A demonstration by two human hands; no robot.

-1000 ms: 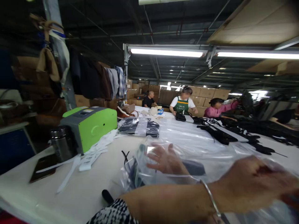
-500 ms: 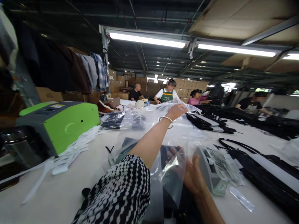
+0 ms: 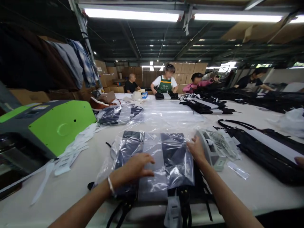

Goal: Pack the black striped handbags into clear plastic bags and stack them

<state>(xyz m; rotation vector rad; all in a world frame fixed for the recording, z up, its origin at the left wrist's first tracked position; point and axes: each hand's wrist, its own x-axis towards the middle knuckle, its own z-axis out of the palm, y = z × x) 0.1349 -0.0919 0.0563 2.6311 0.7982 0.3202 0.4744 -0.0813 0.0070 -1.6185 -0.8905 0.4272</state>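
Note:
In front of me on the table lies a dark handbag (image 3: 174, 191) with a pale band wrapped across its middle. A clear plastic bag (image 3: 177, 161) covers most of it, and black handles (image 3: 123, 209) stick out at the near side beside a white tag (image 3: 173, 210). My left hand (image 3: 134, 167), a bracelet at its wrist, hovers over or rests lightly on the plastic with thumb and fingers apart. At the far right corner of the plastic, my right hand (image 3: 196, 148) has its fingers closed on the plastic edge.
To the left stands a green and grey machine (image 3: 64, 126) with white strips beside it. A grey dispenser (image 3: 209, 148) with packets sits right of my right hand. Black bags (image 3: 268, 152) lie further right, where another person's hand (image 3: 299, 161) shows. Co-workers stand behind the table.
My left hand has come back from far out with the plastic, down over the handbag. The plastic now lies over the handbag. My right hand has shifted up to the plastic's right edge.

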